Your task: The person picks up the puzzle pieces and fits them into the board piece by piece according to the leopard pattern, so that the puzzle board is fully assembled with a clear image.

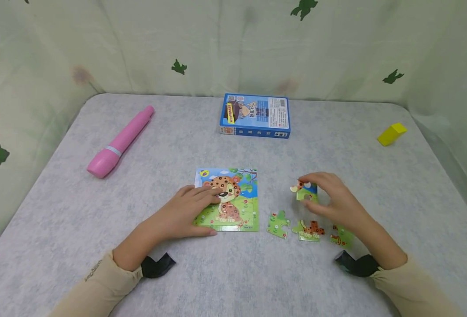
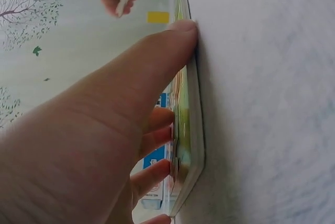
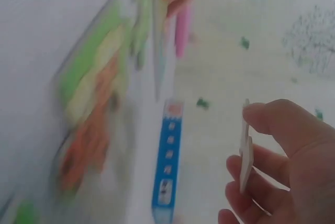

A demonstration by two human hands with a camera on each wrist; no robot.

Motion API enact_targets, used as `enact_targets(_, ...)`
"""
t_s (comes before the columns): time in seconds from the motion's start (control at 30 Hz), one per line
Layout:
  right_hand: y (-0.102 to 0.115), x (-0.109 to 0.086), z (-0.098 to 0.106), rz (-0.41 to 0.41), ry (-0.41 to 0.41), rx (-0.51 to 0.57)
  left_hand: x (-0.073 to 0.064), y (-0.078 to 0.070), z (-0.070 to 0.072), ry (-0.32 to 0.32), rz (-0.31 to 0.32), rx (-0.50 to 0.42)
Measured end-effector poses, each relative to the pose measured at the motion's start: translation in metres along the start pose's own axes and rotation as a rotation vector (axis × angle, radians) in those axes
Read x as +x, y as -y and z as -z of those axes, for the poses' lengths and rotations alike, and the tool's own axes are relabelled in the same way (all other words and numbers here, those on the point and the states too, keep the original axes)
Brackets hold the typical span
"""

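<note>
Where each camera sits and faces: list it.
Head: worn on the head, facing forward and down over the puzzle board; left hand and right hand show.
Left wrist: worn there, facing along the board's edge; left hand close, right hand beyond.
Right wrist: worn there, facing past the held puzzle piece; right hand close, left hand beyond.
Both wrist views share the blue box.

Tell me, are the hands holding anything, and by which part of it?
The right hand pinches a small puzzle piece near its opposite edges. The left hand rests on the leopard puzzle without gripping it.
</note>
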State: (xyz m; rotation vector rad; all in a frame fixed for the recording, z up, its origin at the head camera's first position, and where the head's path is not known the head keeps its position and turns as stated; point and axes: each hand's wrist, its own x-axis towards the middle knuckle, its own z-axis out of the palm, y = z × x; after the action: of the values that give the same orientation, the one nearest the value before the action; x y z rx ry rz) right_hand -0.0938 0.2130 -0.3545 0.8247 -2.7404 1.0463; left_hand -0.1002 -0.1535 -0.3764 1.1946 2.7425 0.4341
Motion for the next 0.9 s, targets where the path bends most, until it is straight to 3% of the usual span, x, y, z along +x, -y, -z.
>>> enact_targets(0.23,0.03,0.032,-0.026,0.114,0.022,0.069,0.001,0.0,-0.002,-0.011,-0.012,0.038)
enact_targets(0.6,0.041,0.059,-0.082,0.01,0.157,0.028,0.002,-0.006,-0.003,-0.034,-0.02,0.099)
enact_targets(0.9,0.041,0.066,-0.098,-0.019,0.191,-0.007,0.007,-0.009,-0.016,-0.066,0.034,0.124)
